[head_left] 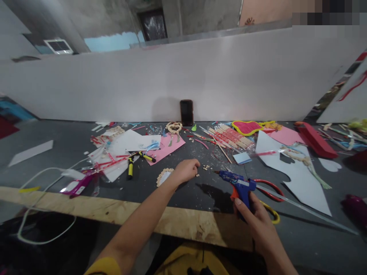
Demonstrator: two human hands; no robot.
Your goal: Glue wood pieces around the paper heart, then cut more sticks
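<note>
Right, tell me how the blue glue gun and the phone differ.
The blue glue gun is gripped in the right hand, while the phone stands untouched in front of the white panel.

The glue gun has a nozzle and an orange trigger; the phone is a flat rectangle with a dark screen.

The glue gun points toward the left; the phone stands upright.

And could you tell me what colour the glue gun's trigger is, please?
The trigger is orange, as the head view shows.
</note>
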